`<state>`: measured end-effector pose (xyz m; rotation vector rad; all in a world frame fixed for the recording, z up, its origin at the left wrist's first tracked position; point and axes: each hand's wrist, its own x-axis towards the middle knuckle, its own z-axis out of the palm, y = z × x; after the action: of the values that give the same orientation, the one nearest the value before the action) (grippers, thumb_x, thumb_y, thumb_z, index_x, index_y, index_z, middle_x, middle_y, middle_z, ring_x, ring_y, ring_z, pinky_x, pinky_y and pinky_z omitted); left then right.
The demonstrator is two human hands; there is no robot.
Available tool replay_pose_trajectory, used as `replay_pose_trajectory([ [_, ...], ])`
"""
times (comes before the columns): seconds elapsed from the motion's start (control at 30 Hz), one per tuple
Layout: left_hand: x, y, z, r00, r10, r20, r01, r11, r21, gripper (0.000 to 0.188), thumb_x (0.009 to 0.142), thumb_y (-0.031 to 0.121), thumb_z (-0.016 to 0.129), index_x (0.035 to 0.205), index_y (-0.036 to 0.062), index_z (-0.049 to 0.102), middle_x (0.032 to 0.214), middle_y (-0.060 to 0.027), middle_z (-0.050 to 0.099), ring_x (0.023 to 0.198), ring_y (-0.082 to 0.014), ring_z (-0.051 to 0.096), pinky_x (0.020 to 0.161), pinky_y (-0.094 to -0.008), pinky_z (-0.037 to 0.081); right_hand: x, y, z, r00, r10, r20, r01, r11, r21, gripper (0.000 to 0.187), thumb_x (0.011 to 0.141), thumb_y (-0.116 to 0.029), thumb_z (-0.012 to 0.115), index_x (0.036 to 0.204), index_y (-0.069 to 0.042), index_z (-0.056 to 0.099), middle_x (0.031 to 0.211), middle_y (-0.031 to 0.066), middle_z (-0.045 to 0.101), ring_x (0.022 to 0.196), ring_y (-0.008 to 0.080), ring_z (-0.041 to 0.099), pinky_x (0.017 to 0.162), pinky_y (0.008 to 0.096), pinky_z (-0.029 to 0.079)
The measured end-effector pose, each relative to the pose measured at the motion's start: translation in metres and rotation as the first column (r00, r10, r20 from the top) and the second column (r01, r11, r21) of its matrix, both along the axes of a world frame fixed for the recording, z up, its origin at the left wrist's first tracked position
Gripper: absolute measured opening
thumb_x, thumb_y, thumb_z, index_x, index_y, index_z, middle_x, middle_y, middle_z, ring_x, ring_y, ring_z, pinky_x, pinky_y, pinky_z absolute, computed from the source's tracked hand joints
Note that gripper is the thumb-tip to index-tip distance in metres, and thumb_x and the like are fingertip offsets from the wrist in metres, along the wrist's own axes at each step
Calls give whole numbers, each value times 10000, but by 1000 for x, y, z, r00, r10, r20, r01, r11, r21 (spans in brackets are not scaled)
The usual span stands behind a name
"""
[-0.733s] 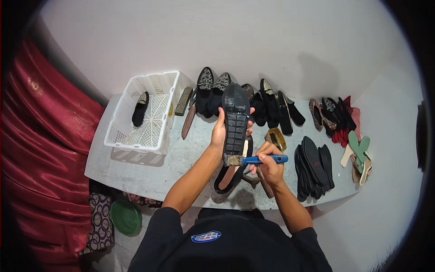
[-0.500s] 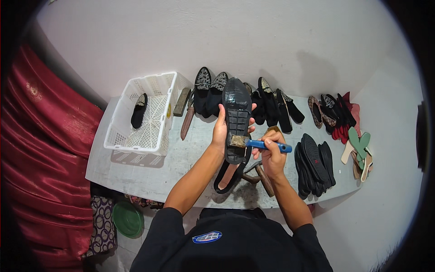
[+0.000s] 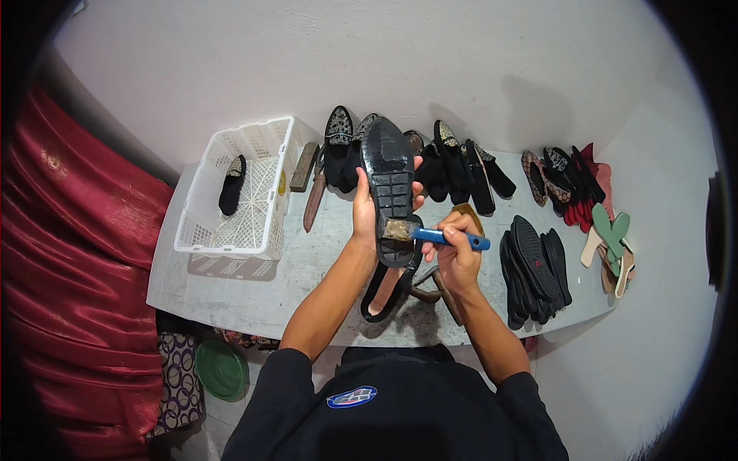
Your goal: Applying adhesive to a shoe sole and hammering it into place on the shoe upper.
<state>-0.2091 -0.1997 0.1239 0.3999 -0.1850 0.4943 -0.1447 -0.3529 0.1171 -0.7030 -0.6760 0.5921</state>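
A black shoe sole (image 3: 390, 188) is gripped by its edges in my left hand (image 3: 367, 211), its toe end pointing away from me and its face looking wet and shiny. My right hand (image 3: 459, 250) is closed round the blue handle of a paintbrush (image 3: 453, 238). The brush's stained bristles lie against the heel part of the sole. Below the sole, on the table, rests a black shoe (image 3: 380, 296) with a tan insole. Beside it lies a hammer (image 3: 444, 296), partly hidden by my right forearm.
A white plastic basket (image 3: 265, 250) holding one black shoe stands at the left of the table (image 3: 200, 296). Patterned black shoes (image 3: 338, 146) line the wall. A knife (image 3: 315, 200) and a block (image 3: 305, 167) lie beside the basket. Black soles (image 3: 530, 269) and green pieces (image 3: 611, 234) are at right.
The sole and both hands have shifted slightly left in the picture. The brush has stayed on the heel part of the sole, in my right hand.
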Motion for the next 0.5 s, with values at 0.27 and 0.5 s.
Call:
replay_pose_trajectory([
  [0.27, -3, 2, -4, 1000, 11, -17, -11, 1000, -14, 806, 950, 649, 208, 1425, 9, 334, 1427, -143, 422, 937, -208, 571, 814, -362, 547, 1, -18, -7, 972, 231, 50, -227, 971, -79, 153, 893, -36, 463, 760, 39, 476, 747, 163, 518, 522, 220, 579, 418, 278, 494],
  [0.5, 0, -3, 1, 996, 21, -88, -15, 997, 78, 807, 952, 653, 176, 1389, 13, 400, 1380, -141, 489, 914, -205, 616, 788, -373, 555, 3, -2, 4, 1000, -1, 13, 1, 1000, -16, 114, 915, -67, 457, 833, 8, 432, 790, 132, 505, 574, 217, 591, 467, 281, 504],
])
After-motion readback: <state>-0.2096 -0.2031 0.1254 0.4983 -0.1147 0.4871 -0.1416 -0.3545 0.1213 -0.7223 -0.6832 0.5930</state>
